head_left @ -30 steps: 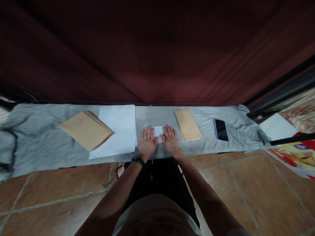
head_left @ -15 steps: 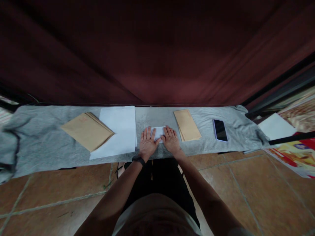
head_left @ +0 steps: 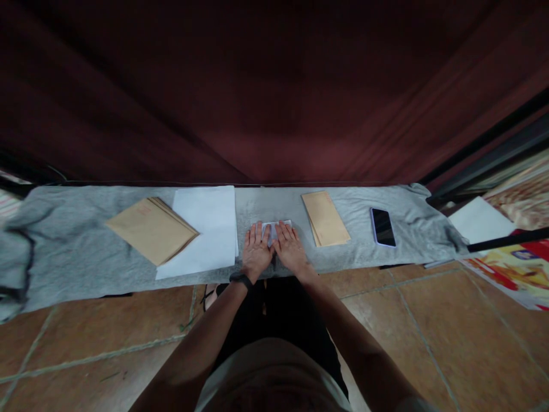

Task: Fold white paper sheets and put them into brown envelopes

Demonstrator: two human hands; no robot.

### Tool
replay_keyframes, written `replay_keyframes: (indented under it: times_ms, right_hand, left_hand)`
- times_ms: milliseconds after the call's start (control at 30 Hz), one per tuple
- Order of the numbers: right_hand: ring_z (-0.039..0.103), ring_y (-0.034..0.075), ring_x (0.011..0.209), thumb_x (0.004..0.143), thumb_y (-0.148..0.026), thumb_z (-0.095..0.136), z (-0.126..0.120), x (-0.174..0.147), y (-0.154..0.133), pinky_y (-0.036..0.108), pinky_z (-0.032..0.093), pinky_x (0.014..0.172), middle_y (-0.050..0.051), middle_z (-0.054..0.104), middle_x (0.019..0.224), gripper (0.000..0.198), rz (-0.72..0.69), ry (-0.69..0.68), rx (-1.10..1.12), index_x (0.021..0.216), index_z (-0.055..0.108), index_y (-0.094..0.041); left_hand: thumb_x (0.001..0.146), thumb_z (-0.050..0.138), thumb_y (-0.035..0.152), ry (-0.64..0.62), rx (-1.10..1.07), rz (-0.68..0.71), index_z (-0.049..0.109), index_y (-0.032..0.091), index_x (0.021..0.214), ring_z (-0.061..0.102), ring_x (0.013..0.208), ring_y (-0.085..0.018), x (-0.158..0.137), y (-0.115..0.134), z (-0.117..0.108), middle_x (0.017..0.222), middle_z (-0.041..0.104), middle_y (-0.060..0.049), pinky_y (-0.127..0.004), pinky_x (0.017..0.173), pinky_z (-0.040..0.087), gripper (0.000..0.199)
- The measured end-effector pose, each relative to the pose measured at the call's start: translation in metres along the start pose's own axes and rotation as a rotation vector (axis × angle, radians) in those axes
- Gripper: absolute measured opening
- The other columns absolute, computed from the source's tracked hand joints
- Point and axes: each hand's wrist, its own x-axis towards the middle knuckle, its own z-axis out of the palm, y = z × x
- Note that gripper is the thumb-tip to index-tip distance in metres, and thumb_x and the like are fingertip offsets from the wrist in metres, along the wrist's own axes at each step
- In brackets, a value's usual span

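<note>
- Wristband (head_left: 241, 280), dark in colour, circles your left wrist at seven o'clock, taking the small white paper as the dial's centre and the curtain as twelve.
- Your left hand (head_left: 256, 252) is open and palm down on the paper's seven-to-nine o'clock side, fingers straight and pointing to twelve; it grips nothing.
- Your right hand (head_left: 290, 250) mirrors it from five to three o'clock, also flat and ungripping. The thumbs come together at six; whether they touch, I cannot tell. Pressing from both sides probably keeps the sheet flat and stops it sliding on soft fabric.
- The small white paper (head_left: 271, 232) lies directly in front of you, beneath your fingers. It looks pale, flat and slightly shaded between your hands, with a straight far edge; your hands cover most of it, so I cannot make out any folds.
- Under everything runs a grey cloth (head_left: 274, 201), wrinkled towards its ends, likely serving as a soft working surface.
- Larger white sheets (head_left: 212, 229) lie at nine o'clock, with a fanned stack of brown envelopes (head_left: 148, 229) overlapping them farther out, perhaps set there for easy reach.
- At three o'clock, just beside your right hand, lie narrower envelopes (head_left: 326, 218); well beyond them rests a phone (head_left: 384, 227), seemingly out of your way.
- Farthest, at twelve, hangs the dark red curtain (head_left: 274, 114).
</note>
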Motion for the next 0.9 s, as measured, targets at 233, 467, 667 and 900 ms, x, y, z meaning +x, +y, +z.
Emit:
replay_keyframes:
  times_ms: [233, 467, 667, 900]
  right_hand:
    - [0.033, 0.025, 0.149, 0.106, -0.04, 0.034, 0.011, -0.001, 0.004, 0.047, 0.026, 0.122, 0.011, 0.037, 0.16, 0.054, -0.001, -0.016, -0.014, 0.153, 0.04, -0.015]
    - [0.033, 0.028, 0.148, 0.106, -0.041, 0.038, 0.01, -0.003, 0.014, 0.049, 0.024, 0.121, 0.014, 0.036, 0.161, 0.055, 0.035, 0.02, -0.057, 0.154, 0.039, -0.015]
    - [0.035, 0.029, 0.147, 0.105, -0.042, 0.038, 0.009, -0.003, 0.016, 0.049, 0.025, 0.12, 0.014, 0.037, 0.16, 0.056, 0.045, 0.035, -0.053, 0.154, 0.039, -0.015]
    - [0.036, 0.03, 0.146, 0.105, -0.043, 0.036, 0.008, -0.005, 0.021, 0.05, 0.024, 0.12, 0.014, 0.039, 0.159, 0.057, 0.093, 0.05, -0.057, 0.154, 0.038, -0.014]
  left_hand:
    - [0.099, 0.038, 0.033, 0.033, -0.032, 0.014, 0.034, 0.017, 0.156, 0.014, 0.155, -0.029, -0.001, -0.003, 0.003, 0.166, 0.025, -0.012, -0.055, 0.123, 0.022, 0.059]
    - [0.101, 0.036, 0.037, 0.024, -0.028, -0.041, 0.033, 0.008, 0.155, 0.018, 0.154, -0.03, -0.002, 0.0, 0.0, 0.165, 0.024, -0.019, -0.053, 0.123, 0.023, 0.062]
    - [0.101, 0.033, 0.036, 0.046, -0.034, -0.1, 0.03, 0.002, 0.155, 0.023, 0.153, -0.03, -0.006, -0.002, -0.003, 0.162, 0.029, -0.02, -0.05, 0.124, 0.025, 0.064]
    - [0.102, 0.03, 0.036, 0.077, -0.059, -0.107, 0.031, 0.001, 0.154, 0.026, 0.152, -0.031, -0.009, -0.004, -0.006, 0.161, 0.032, -0.022, -0.051, 0.123, 0.026, 0.063]
